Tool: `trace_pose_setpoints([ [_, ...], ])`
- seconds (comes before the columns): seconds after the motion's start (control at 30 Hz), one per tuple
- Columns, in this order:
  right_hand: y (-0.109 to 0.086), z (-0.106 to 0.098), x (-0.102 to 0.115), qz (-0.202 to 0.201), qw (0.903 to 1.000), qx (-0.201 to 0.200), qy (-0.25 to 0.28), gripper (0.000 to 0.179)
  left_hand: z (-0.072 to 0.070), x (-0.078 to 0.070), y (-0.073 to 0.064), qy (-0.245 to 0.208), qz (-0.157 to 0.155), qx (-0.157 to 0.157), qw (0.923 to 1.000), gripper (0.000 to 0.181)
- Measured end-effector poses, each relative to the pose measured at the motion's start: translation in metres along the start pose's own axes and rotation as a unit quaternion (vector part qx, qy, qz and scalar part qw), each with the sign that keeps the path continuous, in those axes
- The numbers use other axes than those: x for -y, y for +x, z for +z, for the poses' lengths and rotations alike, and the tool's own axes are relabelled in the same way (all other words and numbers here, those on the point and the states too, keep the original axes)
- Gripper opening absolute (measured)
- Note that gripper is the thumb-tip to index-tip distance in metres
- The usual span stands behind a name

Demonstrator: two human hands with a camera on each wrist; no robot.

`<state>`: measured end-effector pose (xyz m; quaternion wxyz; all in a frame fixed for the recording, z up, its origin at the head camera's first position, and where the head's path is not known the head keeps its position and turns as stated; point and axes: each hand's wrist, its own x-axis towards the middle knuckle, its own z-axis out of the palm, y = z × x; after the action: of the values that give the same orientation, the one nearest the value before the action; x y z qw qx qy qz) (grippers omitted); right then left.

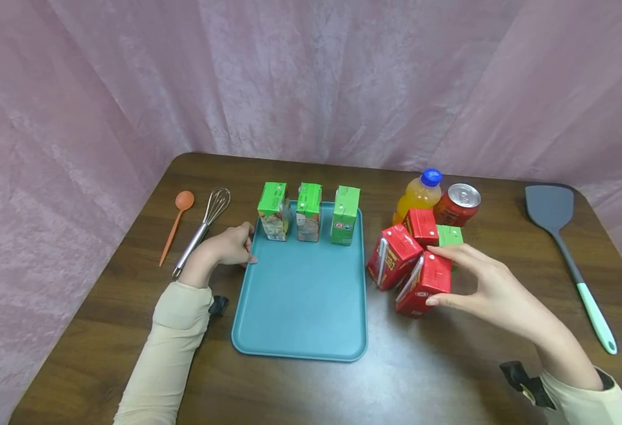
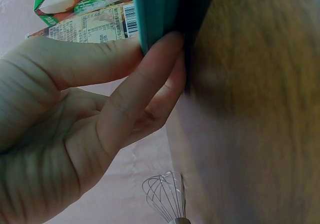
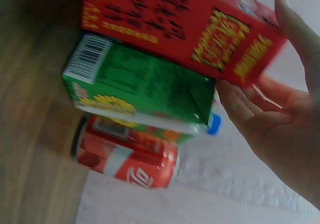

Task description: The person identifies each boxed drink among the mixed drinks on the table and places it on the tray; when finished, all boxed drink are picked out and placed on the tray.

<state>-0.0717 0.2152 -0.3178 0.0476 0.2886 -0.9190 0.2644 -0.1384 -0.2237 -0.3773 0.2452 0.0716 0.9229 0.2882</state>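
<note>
My left hand (image 1: 228,243) pinches the left rim of a blue tray (image 1: 300,295), thumb on top and fingers beneath, as the left wrist view shows. Three green-topped drink cartons (image 1: 308,213) stand in a row along the tray's far end. To the right of the tray, my right hand (image 1: 481,283) grips a red drink carton (image 1: 433,280) between thumb and fingers, and the carton leans slightly. Two more red cartons (image 1: 396,254) crowd against it. In the right wrist view a green carton (image 3: 140,81) sits right beside the held one.
Behind the red cartons stand an orange drink bottle (image 1: 417,195) with a blue cap and a red soda can (image 1: 457,206). A grey spatula (image 1: 552,206) lies at the far right. On the left lie an orange spoon (image 1: 183,201) and a whisk (image 1: 205,227). Pink curtain (image 1: 311,77) hangs behind.
</note>
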Motion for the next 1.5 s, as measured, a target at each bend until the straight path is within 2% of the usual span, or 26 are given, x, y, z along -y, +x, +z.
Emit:
trace_pose_setpoints([
  [0.1,0.0,0.007,0.002,-0.002,1.0,-0.002,-0.008,0.074,0.0,0.001,0.0,-0.002,0.002,0.0,1.0,0.061],
  [0.43,-0.006,0.015,0.01,0.003,0.996,-0.088,-0.016,0.073,0.0,0.001,0.001,-0.001,0.0,0.003,1.0,0.061],
  [0.63,-0.01,0.001,0.029,-0.012,0.9948,-0.101,-0.007,0.076,-0.002,0.0,-0.001,-0.002,-0.004,0.005,1.0,0.062],
  [0.83,-0.004,-0.014,0.052,-0.059,0.9933,-0.091,0.039,0.08,-0.003,0.0,-0.002,-0.001,-0.004,0.008,1.0,0.063],
  [0.97,0.007,-0.01,0.064,-0.077,0.9902,-0.094,0.068,0.08,-0.002,0.0,0.0,-0.001,-0.002,0.01,0.9999,0.064],
  [1.13,0.033,0.009,0.075,-0.114,0.9841,-0.089,0.103,0.075,-0.001,0.0,0.001,-0.006,-0.007,0.011,0.9999,0.065],
  [1.37,0.067,0.033,0.095,-0.091,0.9813,-0.069,0.155,0.068,-0.001,-0.002,0.001,-0.005,-0.013,0.011,0.9998,0.066],
  [1.5,0.089,0.048,0.105,-0.098,0.9795,-0.058,0.166,0.067,-0.002,-0.002,0.001,-0.001,-0.015,0.007,0.9999,0.066],
])
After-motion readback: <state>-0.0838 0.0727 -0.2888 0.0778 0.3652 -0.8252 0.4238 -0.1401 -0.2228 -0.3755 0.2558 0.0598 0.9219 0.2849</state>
